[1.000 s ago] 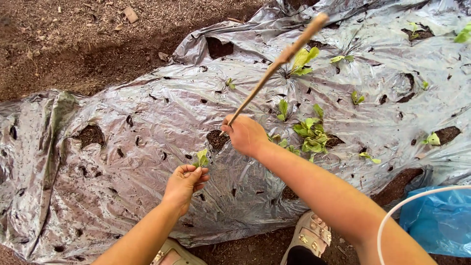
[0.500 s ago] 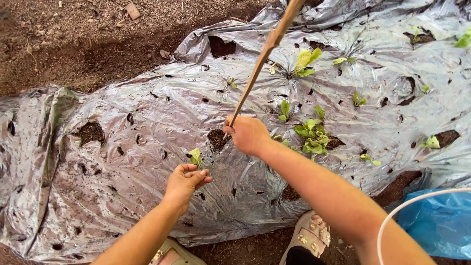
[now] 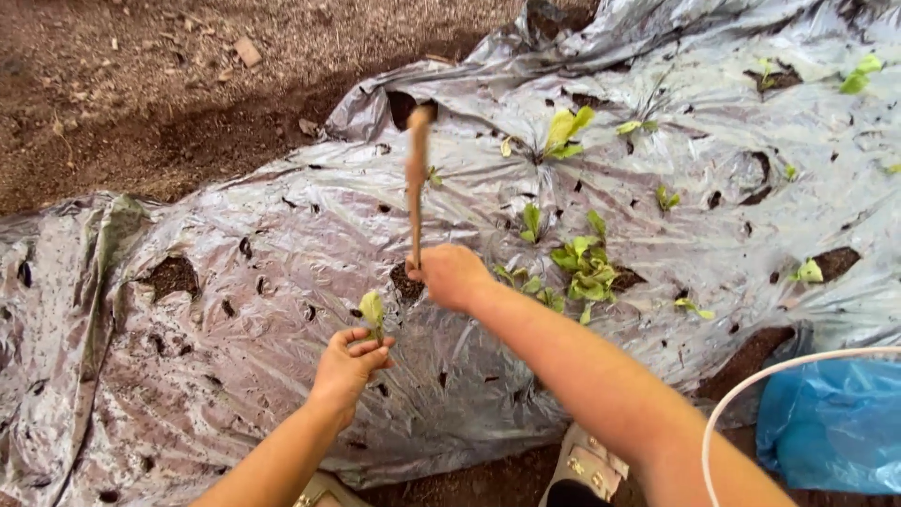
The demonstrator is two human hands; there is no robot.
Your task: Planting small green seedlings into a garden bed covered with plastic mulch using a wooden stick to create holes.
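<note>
Seedling (image 3: 372,308) with a few small pale-green leaves sits pinched at its base between the fingertips of the left hand (image 3: 347,367), which is curled around it with the palm turned up, low in the view at about 7 o'clock from centre. It is held just above the silver plastic mulch sheet (image 3: 235,310), close beside a dark planting hole (image 3: 405,283) that lies at 1 o'clock from the leaves.

At that hole the right hand (image 3: 453,275) is clenched in a fist around a wooden stick (image 3: 416,178). The stick rises nearly upright from the fist toward 12 o'clock, its upper end blurred (its lower tip is hidden behind the hand, so whether it touches the soil cannot be told).

Just past the right hand, at 3 o'clock from it, a clump of leafy green seedlings (image 3: 584,268) grows through the sheet. More single seedlings stand farther off toward 1 and 2 o'clock, among them a taller yellow-green one (image 3: 566,131). The sheet is crumpled and pierced with many small tears, and another open hole (image 3: 171,276) with bare soil shows at 9 o'clock.

Beyond the sheet, along the top left, lies bare brown earth (image 3: 141,84) with scattered stones. At 4 o'clock, in the lower right corner, a blue plastic bag (image 3: 831,422) rests on the ground, with a thin white tube (image 3: 751,385) arching in front of it. A sandalled foot (image 3: 587,465) shows at the bottom edge beneath the right forearm.
</note>
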